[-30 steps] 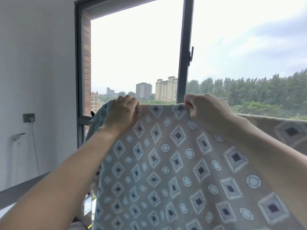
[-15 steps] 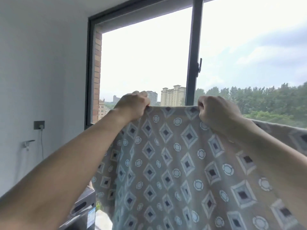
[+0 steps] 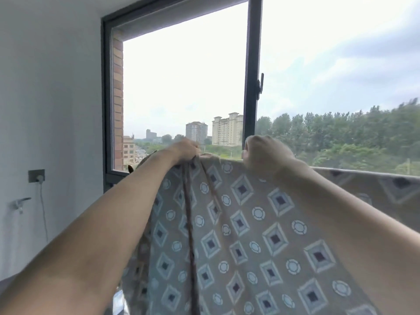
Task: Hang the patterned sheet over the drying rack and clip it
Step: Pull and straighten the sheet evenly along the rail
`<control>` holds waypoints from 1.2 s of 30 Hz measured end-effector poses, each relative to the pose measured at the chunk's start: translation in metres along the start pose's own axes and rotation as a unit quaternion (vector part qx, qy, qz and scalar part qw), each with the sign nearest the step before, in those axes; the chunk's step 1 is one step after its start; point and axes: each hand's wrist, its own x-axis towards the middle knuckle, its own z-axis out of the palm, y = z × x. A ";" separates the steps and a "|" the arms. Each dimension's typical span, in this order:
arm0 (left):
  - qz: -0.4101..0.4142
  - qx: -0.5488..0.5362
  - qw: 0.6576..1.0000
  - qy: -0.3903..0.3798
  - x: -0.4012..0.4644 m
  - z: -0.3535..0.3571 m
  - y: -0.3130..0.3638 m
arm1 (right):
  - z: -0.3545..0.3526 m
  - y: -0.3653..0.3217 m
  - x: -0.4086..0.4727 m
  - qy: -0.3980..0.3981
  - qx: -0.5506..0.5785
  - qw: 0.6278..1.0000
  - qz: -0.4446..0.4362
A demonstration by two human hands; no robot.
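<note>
Both hands up high at the window: the left hand [image 3: 185, 149] and right hand [image 3: 264, 155] each clutch the top hem of the patterned sheet [image 3: 238, 235], fingers curled tight, cloth hanging straight below, hem stretching off rightward; no rack visible.

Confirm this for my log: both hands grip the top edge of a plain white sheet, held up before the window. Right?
Not quite. The head view shows both hands, left hand and right hand, gripping a patterned sheet with diamonds and circles, not plain white.
</note>
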 end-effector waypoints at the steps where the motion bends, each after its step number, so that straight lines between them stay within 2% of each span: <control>1: 0.003 0.030 0.999 -0.011 -0.001 0.001 0.001 | 0.005 -0.008 0.002 0.011 0.028 0.999 -0.020; 4: 0.016 0.036 0.999 -0.006 -0.004 0.003 0.003 | 0.018 -0.035 0.005 -0.038 0.047 0.996 -0.071; 5: 0.027 0.003 1.000 0.004 -0.007 0.002 0.001 | 0.023 -0.041 0.006 -0.049 0.012 0.995 -0.080; 7: 0.033 -0.107 0.993 0.046 -0.020 0.002 -0.008 | 0.030 -0.047 0.008 -0.023 -0.053 0.994 -0.089; 9: 0.007 -0.163 0.977 0.140 -0.035 0.007 -0.027 | 0.035 -0.047 0.006 0.005 -0.070 0.993 -0.092; 11: -0.049 -0.115 0.957 0.261 -0.054 0.015 -0.051 | 0.037 -0.046 0.004 0.018 -0.068 0.994 -0.084; 12: -0.085 -0.088 0.948 0.295 -0.062 0.019 -0.066 | 0.036 -0.047 0.005 0.013 -0.072 0.994 -0.076; 14: -0.155 -0.074 0.946 0.276 -0.078 0.027 -0.094 | 0.030 -0.050 0.006 -0.025 -0.068 0.996 -0.042; 17: -0.214 -0.216 0.943 0.133 -0.075 0.035 -0.143 | 0.026 -0.065 0.011 -0.069 -0.063 0.996 -0.008; 18: -0.217 -0.241 0.940 0.110 -0.064 0.043 -0.170 | 0.027 -0.074 0.013 -0.073 -0.073 0.995 -0.011; 20: -0.212 -0.248 0.939 0.110 -0.053 0.049 -0.195 | 0.035 -0.095 0.020 -0.082 -0.081 0.992 -0.044; 22: -0.223 -0.241 0.935 0.136 -0.061 0.040 -0.179 | 0.052 -0.114 0.029 -0.084 -0.061 0.991 -0.083; 25: -0.226 -0.144 0.952 0.148 -0.062 0.034 -0.173 | 0.077 -0.128 0.043 0.003 -0.081 0.990 -0.117; 27: -0.202 -0.056 0.963 0.167 -0.060 0.030 -0.176 | 0.087 -0.132 0.050 0.043 -0.096 0.989 -0.106; 30: -0.210 -0.006 0.957 0.202 -0.056 0.021 -0.186 | 0.091 -0.132 0.058 0.034 -0.080 0.993 -0.080; 32: -0.221 -0.022 0.964 0.144 -0.053 0.017 -0.195 | 0.091 -0.134 0.060 0.036 -0.075 0.994 -0.075; 34: -0.217 -0.104 0.967 0.080 -0.050 0.018 -0.206 | 0.090 -0.137 0.061 0.028 -0.066 0.995 -0.065; 36: -0.181 -0.135 0.969 0.105 -0.044 0.013 -0.206 | 0.087 -0.138 0.063 0.006 -0.057 0.997 -0.051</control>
